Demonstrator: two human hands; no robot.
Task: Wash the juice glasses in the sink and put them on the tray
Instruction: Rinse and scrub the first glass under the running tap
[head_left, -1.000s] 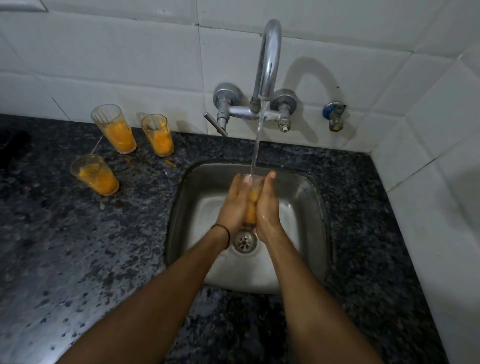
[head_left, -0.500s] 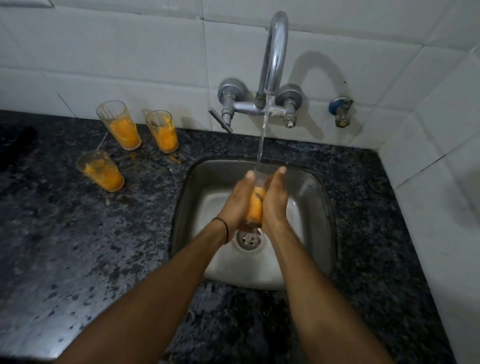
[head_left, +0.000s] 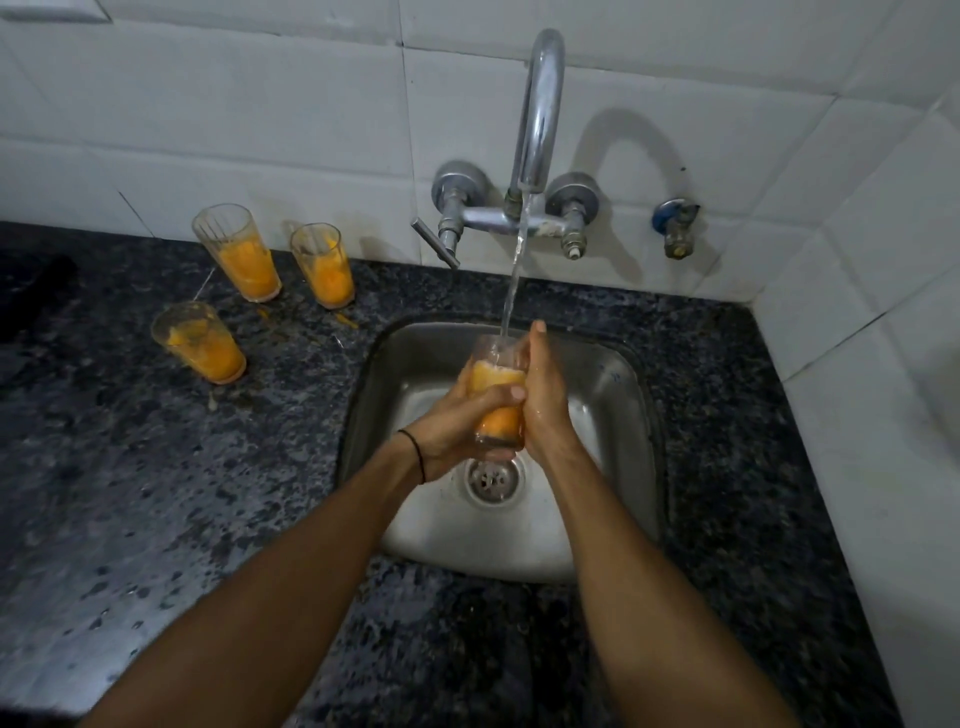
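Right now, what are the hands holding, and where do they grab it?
Both hold one juice glass under the tap water. The left hand wraps its lower half; the right hand presses flat along its side.

Two bare arms come up from the bottom of the picture. No sleeves cover them, so you can see each arm all the way from near the elbow down to the hand. The left hand (head_left: 457, 426) has a thin black band (head_left: 417, 454) around its wrist. The band looks like a hair tie or a small string, and it sits snug just below the hand. The right hand (head_left: 543, 395) has nothing on its wrist. Its skin looks wet and a bit shiny near the wrist. The fingernails that show are short and plain, with no paint.
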